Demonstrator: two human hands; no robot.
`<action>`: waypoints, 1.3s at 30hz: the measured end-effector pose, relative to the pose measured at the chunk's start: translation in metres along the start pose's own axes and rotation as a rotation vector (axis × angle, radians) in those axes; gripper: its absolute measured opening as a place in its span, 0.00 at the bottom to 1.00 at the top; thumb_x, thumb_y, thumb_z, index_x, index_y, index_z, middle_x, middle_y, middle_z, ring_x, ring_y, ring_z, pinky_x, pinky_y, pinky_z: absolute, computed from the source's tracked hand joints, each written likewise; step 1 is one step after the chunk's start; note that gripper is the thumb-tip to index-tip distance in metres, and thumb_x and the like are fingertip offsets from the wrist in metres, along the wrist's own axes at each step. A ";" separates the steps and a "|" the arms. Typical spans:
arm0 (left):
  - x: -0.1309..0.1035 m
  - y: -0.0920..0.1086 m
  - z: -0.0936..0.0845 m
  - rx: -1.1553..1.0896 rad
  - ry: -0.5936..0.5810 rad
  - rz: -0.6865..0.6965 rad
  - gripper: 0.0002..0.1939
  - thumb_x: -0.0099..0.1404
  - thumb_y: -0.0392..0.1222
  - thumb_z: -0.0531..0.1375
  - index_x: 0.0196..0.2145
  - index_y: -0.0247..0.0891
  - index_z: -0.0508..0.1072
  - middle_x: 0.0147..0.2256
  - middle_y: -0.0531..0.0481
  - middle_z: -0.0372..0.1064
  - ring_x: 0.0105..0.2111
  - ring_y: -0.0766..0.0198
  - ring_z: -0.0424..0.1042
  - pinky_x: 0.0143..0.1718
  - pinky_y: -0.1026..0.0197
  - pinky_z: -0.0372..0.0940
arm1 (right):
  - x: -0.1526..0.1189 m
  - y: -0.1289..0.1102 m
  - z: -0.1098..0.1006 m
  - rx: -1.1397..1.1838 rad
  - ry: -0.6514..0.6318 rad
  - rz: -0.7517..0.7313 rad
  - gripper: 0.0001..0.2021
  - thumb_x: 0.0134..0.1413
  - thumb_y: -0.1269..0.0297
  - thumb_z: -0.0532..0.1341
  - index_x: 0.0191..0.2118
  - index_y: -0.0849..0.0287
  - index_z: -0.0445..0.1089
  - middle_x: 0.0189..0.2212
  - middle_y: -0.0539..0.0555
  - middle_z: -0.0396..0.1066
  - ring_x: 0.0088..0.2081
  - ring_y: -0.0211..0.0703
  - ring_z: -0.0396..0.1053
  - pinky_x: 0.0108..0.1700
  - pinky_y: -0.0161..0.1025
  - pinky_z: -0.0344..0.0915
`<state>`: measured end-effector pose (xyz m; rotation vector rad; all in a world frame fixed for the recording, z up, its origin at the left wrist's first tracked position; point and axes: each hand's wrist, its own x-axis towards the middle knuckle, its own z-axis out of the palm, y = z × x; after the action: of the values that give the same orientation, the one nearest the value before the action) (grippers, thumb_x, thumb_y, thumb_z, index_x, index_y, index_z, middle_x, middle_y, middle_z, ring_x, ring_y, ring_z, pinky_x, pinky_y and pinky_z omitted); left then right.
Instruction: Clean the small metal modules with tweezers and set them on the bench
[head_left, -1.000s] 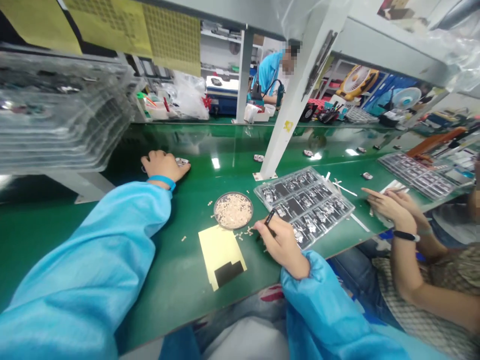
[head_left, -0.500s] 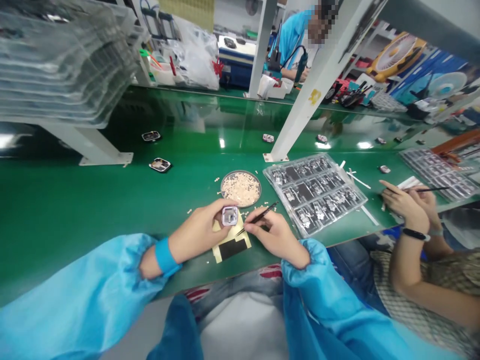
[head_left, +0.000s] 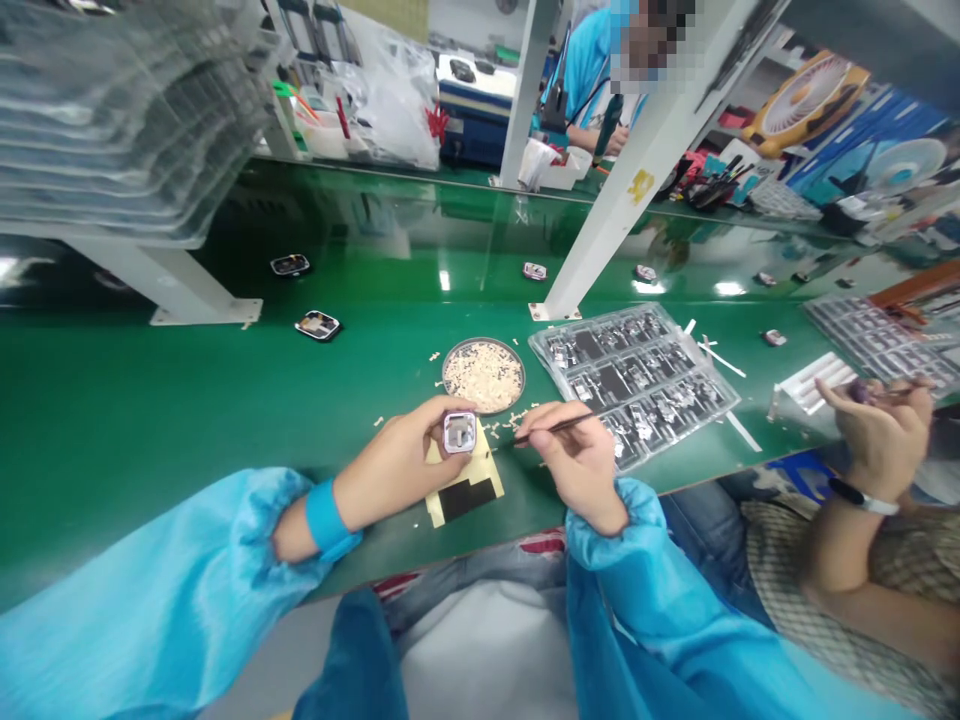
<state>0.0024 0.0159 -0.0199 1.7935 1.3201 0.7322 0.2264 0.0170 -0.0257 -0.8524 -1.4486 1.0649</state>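
Note:
Between thumb and fingers, my left hand holds a small square watch case, its open inside facing up. In my right hand is a pair of dark tweezers, pointing left toward the case but apart from it. Below the case lies a pale yellow sheet bearing black adhesive pieces, partly covered by my left hand. Just beyond my hands stands a round dish full of tiny cream-coloured pieces, some of them scattered on the bench around it.
A clear tray of small parts lies at the right, near a white metal post. Two watch cases rest at the back left. Stacked trays stand at upper left. A co-worker's hands are at the right.
My right hand has drawn back to the right with the tweezers, away from the yellow sheet. My left hand stays nearly still. The neighbour's hands have lifted and moved right.

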 end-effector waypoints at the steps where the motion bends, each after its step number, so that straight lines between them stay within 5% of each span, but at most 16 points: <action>1: 0.000 0.000 0.001 -0.039 0.006 -0.022 0.20 0.61 0.40 0.64 0.52 0.44 0.72 0.30 0.55 0.74 0.26 0.63 0.72 0.27 0.64 0.64 | 0.001 -0.001 0.000 -0.022 0.058 -0.045 0.06 0.62 0.61 0.65 0.37 0.56 0.68 0.33 0.54 0.75 0.36 0.44 0.75 0.40 0.44 0.75; 4: 0.002 -0.004 0.005 -0.190 0.026 -0.064 0.13 0.67 0.46 0.60 0.48 0.42 0.72 0.31 0.53 0.76 0.30 0.61 0.75 0.31 0.62 0.67 | 0.003 -0.001 0.001 -0.115 0.142 -0.155 0.03 0.61 0.65 0.64 0.37 0.55 0.69 0.33 0.55 0.75 0.37 0.45 0.76 0.42 0.47 0.75; 10: 0.002 -0.010 0.008 -0.167 0.035 -0.046 0.12 0.69 0.43 0.57 0.47 0.41 0.74 0.34 0.51 0.77 0.30 0.61 0.76 0.33 0.62 0.68 | 0.001 0.003 0.006 -0.230 -0.021 -0.241 0.07 0.57 0.72 0.67 0.40 0.53 0.74 0.37 0.55 0.79 0.40 0.47 0.77 0.44 0.49 0.76; 20: 0.000 -0.008 0.007 -0.025 0.051 -0.034 0.14 0.68 0.43 0.57 0.49 0.42 0.76 0.29 0.55 0.75 0.24 0.65 0.66 0.26 0.64 0.61 | 0.002 0.007 0.006 -0.268 -0.076 -0.221 0.08 0.56 0.73 0.68 0.41 0.53 0.76 0.38 0.55 0.80 0.42 0.47 0.78 0.46 0.48 0.76; 32: 0.000 -0.009 0.008 0.010 0.031 -0.042 0.16 0.69 0.43 0.56 0.51 0.41 0.76 0.35 0.51 0.77 0.29 0.63 0.70 0.33 0.62 0.63 | 0.003 0.004 0.006 -0.297 -0.099 -0.290 0.10 0.56 0.75 0.67 0.42 0.56 0.75 0.38 0.56 0.79 0.42 0.46 0.77 0.46 0.47 0.75; 39: -0.003 -0.010 0.006 -0.030 0.016 -0.027 0.20 0.66 0.38 0.57 0.55 0.41 0.74 0.36 0.51 0.77 0.29 0.64 0.71 0.31 0.64 0.64 | 0.000 0.006 0.004 -0.284 -0.093 -0.200 0.09 0.55 0.74 0.69 0.41 0.55 0.75 0.37 0.54 0.78 0.42 0.45 0.76 0.47 0.45 0.73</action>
<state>0.0017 0.0128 -0.0314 1.7468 1.3345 0.7495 0.2226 0.0184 -0.0318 -0.8430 -1.7527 0.7680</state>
